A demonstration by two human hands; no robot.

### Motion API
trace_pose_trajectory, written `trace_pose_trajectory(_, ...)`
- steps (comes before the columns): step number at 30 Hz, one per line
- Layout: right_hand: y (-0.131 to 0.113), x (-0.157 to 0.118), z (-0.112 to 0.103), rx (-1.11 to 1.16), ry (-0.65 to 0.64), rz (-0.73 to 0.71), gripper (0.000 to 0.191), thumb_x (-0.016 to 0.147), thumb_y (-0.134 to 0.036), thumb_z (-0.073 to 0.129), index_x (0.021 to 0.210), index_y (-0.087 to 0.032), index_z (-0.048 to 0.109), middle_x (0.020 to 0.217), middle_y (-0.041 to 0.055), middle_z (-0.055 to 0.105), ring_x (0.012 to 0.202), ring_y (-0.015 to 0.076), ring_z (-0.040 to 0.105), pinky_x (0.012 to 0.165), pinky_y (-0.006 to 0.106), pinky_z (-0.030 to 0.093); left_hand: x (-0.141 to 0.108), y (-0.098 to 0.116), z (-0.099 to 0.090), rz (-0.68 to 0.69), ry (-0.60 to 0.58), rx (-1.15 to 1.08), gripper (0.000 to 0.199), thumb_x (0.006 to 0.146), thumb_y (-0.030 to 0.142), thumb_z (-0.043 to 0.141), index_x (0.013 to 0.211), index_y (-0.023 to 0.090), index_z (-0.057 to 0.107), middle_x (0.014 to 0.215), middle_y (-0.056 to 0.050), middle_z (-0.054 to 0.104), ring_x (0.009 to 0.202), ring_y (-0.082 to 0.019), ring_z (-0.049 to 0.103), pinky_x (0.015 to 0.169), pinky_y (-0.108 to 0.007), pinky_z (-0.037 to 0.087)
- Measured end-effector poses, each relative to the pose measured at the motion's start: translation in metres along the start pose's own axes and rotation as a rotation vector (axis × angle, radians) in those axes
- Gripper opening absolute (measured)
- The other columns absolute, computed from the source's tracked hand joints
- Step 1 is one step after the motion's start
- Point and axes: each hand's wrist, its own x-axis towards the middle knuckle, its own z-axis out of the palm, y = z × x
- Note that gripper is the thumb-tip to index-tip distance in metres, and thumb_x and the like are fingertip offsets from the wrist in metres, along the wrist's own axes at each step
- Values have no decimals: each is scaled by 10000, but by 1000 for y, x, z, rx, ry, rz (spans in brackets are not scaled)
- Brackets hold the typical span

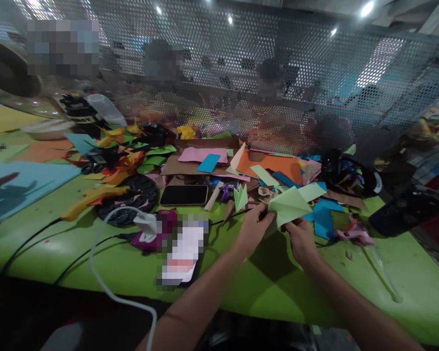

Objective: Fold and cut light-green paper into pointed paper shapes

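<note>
A pale green sheet of folded paper [289,204] is held up above the table between both hands. My left hand [253,226] pinches its left corner, fingers closed. Below its lower right edge, my right hand [302,240] grips it with thumb and fingers closed. A smaller pleated pale green paper piece [240,197] stands just left of my left hand. Blue paper strips [324,220] lie beyond my right hand, and a pink glue gun [355,235] rests further right. Parts of the fingers are hidden behind the paper.
A black phone [184,195], a purple power strip [161,229] with a white charger, and a lit phone [183,253] lie to the left. A yellow glue gun [95,202] rests on a round black tray [142,190]. A perforated metal screen [219,73] stands behind. Another person's hand shows far left.
</note>
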Motion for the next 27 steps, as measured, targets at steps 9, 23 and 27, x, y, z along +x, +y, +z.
trace_pose_trajectory(9,-2,-1,1,4,-19,-32,121,554,-256,729,594,-207,626,561,-26,558,546,120,396,529,270,321,-1,3,-1,-43,-3,-62,228,822,299,632,973,147,711,968,-67,743,907,-219,649,841,-320,497)
trace_pose_trajectory(23,5,-1,-11,5,-240,-51,422,847,-611,594,856,-206,715,758,35,682,654,159,545,635,294,407,5,-6,-11,-3,197,-16,165,844,324,617,850,165,659,827,-28,667,814,-164,583,771,-270,461)
trace_pose_trajectory(27,4,1,-10,-8,-245,-68,369,810,-578,658,869,-217,711,780,23,678,658,151,537,632,284,405,5,-6,-10,2,209,-4,188,835,340,621,873,162,668,831,-29,680,814,-171,587,777,-281,459)
